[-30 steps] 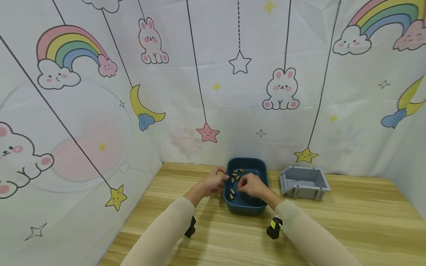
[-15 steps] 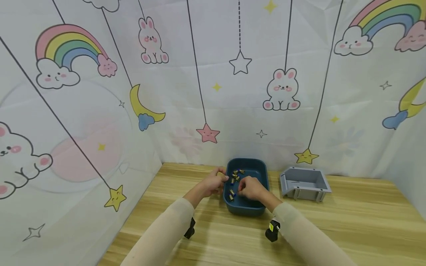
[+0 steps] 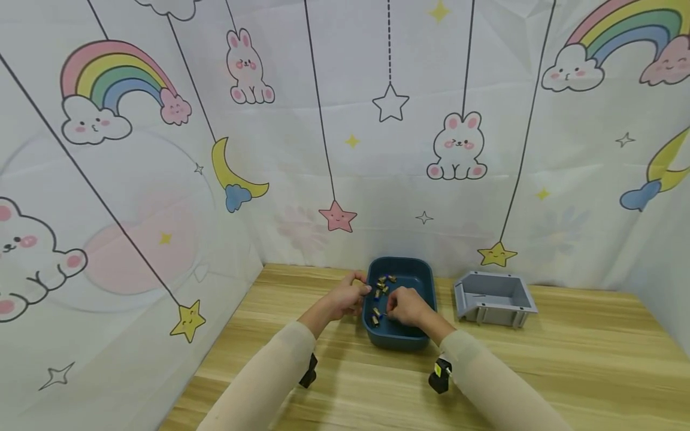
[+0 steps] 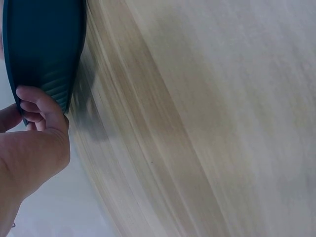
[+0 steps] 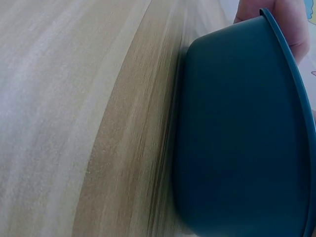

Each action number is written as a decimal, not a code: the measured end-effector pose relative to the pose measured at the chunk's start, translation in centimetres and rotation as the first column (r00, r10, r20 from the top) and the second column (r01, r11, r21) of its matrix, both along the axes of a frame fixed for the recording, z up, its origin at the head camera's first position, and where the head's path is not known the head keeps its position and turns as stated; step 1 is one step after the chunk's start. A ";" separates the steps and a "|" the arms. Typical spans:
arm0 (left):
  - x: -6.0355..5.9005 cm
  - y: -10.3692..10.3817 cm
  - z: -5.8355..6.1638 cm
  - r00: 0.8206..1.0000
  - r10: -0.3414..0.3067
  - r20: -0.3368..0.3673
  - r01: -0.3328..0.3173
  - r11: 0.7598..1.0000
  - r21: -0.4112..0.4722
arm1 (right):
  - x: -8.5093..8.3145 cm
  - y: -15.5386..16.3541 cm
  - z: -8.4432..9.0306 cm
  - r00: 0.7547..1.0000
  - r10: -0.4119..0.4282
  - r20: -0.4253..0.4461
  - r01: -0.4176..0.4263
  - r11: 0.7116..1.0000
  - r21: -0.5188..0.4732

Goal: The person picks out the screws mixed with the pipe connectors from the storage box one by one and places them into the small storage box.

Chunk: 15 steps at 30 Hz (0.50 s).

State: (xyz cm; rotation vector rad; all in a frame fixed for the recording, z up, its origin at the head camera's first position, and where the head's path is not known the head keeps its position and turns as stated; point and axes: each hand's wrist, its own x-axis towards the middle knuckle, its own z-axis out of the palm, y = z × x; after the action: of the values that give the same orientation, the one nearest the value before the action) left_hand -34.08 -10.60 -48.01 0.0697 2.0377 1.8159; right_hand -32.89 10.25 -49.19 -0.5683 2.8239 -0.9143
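In the head view a dark blue bin [image 3: 399, 342] stands on the wooden table, with several small brass-coloured pieces [image 3: 377, 294] with blue parts lying along its left side. My left hand [image 3: 346, 297] grips the left wall at the rim. The left wrist view shows the thumb and curled fingers [image 4: 42, 101] on either side of that rim. My right hand [image 3: 408, 306] reaches down inside the bin, fingers curled together just right of the brass-coloured pieces. A small thin piece [image 3: 384, 315] shows at its fingertips, too small to tell its kind. The bin wall hides this hand in the right wrist view.
Right of the blue bin stands a grey open-fronted bin [image 3: 498, 317] with a small thin dark item [image 3: 478, 295] inside. A white cloth printed with rabbits, stars and rainbows hangs behind and to the left. The wooden table [image 3: 372, 395] extends in front and to the right.
My right hand stays inside the blue bin and shifts only slightly, its fingertips a little lower. My left hand keeps its hold on the rim.
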 end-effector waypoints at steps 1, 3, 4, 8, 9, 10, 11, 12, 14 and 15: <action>0.0 0.0 0.0 1.000 0.001 -0.001 -0.001 1.000 -0.002 | 0.0 0.0 0.0 1.000 0.001 -0.001 -0.001 1.000 0.002; 0.0 0.0 0.0 1.000 0.003 0.001 -0.003 1.000 -0.005 | -0.1 0.0 -0.1 1.000 0.005 -0.003 -0.005 1.000 0.006; 0.1 0.0 0.0 1.000 0.005 0.002 -0.005 1.000 -0.005 | -0.1 -0.1 -0.1 1.000 0.006 -0.001 -0.006 1.000 0.009; 0.1 -0.1 0.1 1.000 0.000 -0.006 0.000 1.000 -0.008 | -0.3 -0.1 -0.3 1.000 0.014 -0.002 -0.014 1.000 0.015; 0.0 -0.1 0.1 1.000 0.000 -0.007 0.000 1.000 -0.009 | -0.3 -0.1 -0.3 1.000 0.016 -0.001 -0.016 1.000 0.013; 0.0 -0.1 0.1 1.000 -0.001 -0.008 0.001 1.000 -0.010 | -0.3 -0.1 -0.4 1.000 0.017 0.002 -0.017 1.000 0.013; 0.0 -0.1 0.1 1.000 -0.002 -0.009 0.002 1.000 -0.011 | -0.4 -0.1 -0.4 1.000 0.018 -0.003 -0.018 1.000 0.013; 0.0 -0.1 0.1 1.000 -0.004 -0.010 0.003 1.000 -0.013 | -0.4 -0.1 -0.4 1.000 0.017 0.000 -0.017 1.000 0.013; -0.1 0.0 0.1 1.000 -0.008 -0.010 0.008 1.000 -0.013 | -0.4 0.0 -0.4 1.000 0.017 0.005 -0.017 1.000 0.014; 0.0 0.0 0.1 1.000 -0.011 -0.009 0.010 1.000 -0.011 | -0.4 0.0 -0.4 1.000 0.016 0.004 -0.016 1.000 0.013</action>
State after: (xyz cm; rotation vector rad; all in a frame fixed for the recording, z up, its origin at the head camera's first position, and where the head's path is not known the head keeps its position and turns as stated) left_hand -34.12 -10.59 -47.89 0.0854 2.0496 1.8010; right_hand -33.29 10.24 -49.61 -0.5862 2.8161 -0.8921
